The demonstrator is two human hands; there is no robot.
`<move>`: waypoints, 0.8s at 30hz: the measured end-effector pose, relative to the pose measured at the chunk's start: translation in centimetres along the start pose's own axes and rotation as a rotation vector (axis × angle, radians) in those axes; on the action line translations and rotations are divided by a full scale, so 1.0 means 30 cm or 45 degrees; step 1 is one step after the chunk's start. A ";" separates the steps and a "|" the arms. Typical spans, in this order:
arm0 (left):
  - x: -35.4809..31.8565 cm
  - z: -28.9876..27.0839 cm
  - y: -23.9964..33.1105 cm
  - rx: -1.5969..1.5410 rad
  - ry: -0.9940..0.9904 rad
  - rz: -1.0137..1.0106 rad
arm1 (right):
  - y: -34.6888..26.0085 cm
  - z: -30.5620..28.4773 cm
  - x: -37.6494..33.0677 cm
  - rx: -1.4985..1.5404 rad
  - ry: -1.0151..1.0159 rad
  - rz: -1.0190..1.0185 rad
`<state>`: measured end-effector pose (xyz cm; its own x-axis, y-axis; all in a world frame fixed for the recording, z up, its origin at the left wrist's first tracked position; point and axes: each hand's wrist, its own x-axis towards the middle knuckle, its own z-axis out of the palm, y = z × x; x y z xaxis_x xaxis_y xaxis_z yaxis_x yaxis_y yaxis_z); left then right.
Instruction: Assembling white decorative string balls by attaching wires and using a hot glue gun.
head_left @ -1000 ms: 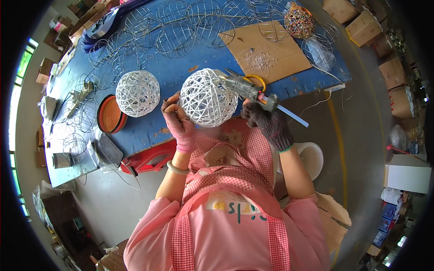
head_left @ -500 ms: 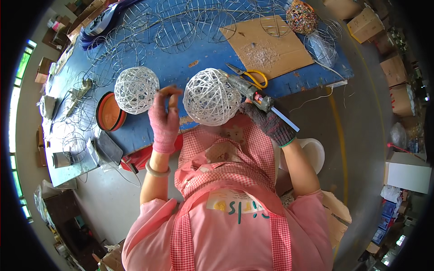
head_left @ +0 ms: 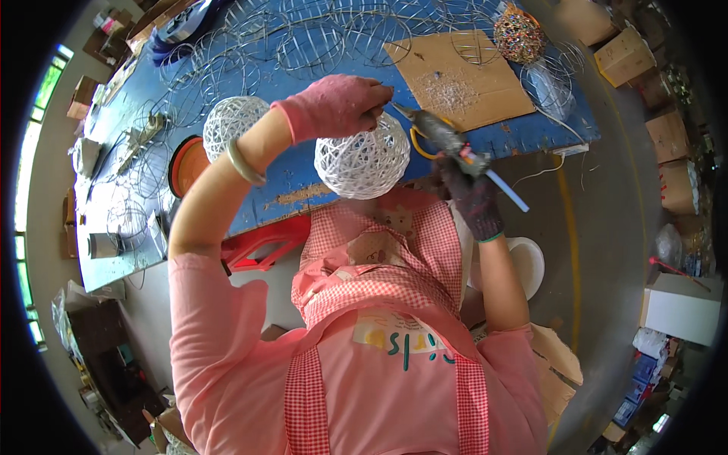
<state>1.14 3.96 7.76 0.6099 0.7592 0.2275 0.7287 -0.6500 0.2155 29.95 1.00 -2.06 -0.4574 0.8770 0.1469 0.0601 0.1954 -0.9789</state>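
Observation:
My right hand (head_left: 472, 199), in a dark knit glove, grips a hot glue gun (head_left: 444, 136) with a pale glue stick jutting from its back. The nozzle points to the upper left. My left hand (head_left: 334, 108), in a pink glove with bare fingertips, is closed, its fingers together close to the nozzle; whatever they may pinch is hidden. Below it, at the table's near edge, rests a white openwork ball (head_left: 362, 163), its top partly covered by the hand. A second white ball (head_left: 233, 125) sits to the left, partly behind my left forearm.
Wire frames (head_left: 311, 45) spread along the far side of the blue table (head_left: 303, 163). Yellow-handled pliers (head_left: 419, 144) lie partly behind the glue gun. Beyond are a cardboard sheet (head_left: 462, 76) with whitish bits and a multicoloured ball (head_left: 519, 36). An orange-lined round dish (head_left: 189, 165) stands left.
My left hand has left the left ball and swung right and up, over the other ball to the nozzle. The glue gun has shifted right and slightly down.

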 end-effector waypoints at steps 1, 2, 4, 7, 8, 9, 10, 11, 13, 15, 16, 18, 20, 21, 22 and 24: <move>0.000 -0.009 -0.010 -0.046 -0.082 -0.087 | -0.115 0.000 0.014 0.053 0.085 0.462; 0.013 -0.029 -0.011 -0.093 -0.158 -0.162 | -0.114 -0.013 0.010 0.140 0.111 0.402; 0.029 -0.066 -0.027 -0.118 -0.161 -0.258 | -0.140 -0.021 0.002 0.408 0.163 0.383; 0.058 -0.103 -0.075 -0.183 -0.032 -0.382 | -0.068 -0.046 -0.045 0.648 0.247 0.313; 0.071 -0.126 -0.064 -0.197 -0.004 -0.448 | -0.206 -0.020 -0.063 0.268 0.165 0.417; 0.074 -0.147 -0.049 -0.549 -0.036 -0.720 | -0.215 -0.008 -0.077 0.259 0.146 0.411; 0.074 -0.151 -0.048 -0.548 -0.017 -0.726 | -0.224 -0.001 -0.090 0.339 0.131 0.429; 0.076 -0.152 -0.059 -0.669 -0.048 -0.839 | -0.231 0.000 -0.100 0.420 0.116 0.450; 0.073 -0.120 -0.103 -0.845 -0.128 -0.995 | -0.186 -0.009 -0.118 0.455 0.087 0.438; 0.041 -0.063 -0.168 -0.960 -0.167 -1.048 | -0.173 0.000 -0.132 0.460 0.088 0.411; 0.030 -0.041 -0.182 -1.074 -0.219 -1.089 | -0.176 -0.003 -0.133 0.457 0.086 0.421; -0.003 0.007 -0.209 -1.122 -0.228 -1.111 | -0.186 -0.009 -0.128 0.373 -0.048 0.497; -0.008 0.028 -0.198 -1.171 -0.243 -1.123 | -0.150 -0.009 -0.125 0.407 -0.080 0.469; -0.017 0.043 -0.188 -1.203 -0.116 -1.126 | -0.129 -0.008 -0.122 0.443 -0.115 0.429; -0.029 0.047 -0.163 -1.233 0.012 -1.131 | -0.111 -0.012 -0.113 0.602 -0.216 0.459; -0.049 0.034 -0.106 -1.206 0.060 -1.143 | -0.118 0.000 -0.107 0.508 -0.202 0.456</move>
<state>-1.76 4.95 5.77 0.0030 0.9489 -0.3157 0.3607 0.2934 0.8853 31.19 -2.51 0.95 -0.6001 0.7751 -0.1978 -0.0901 -0.3112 -0.9461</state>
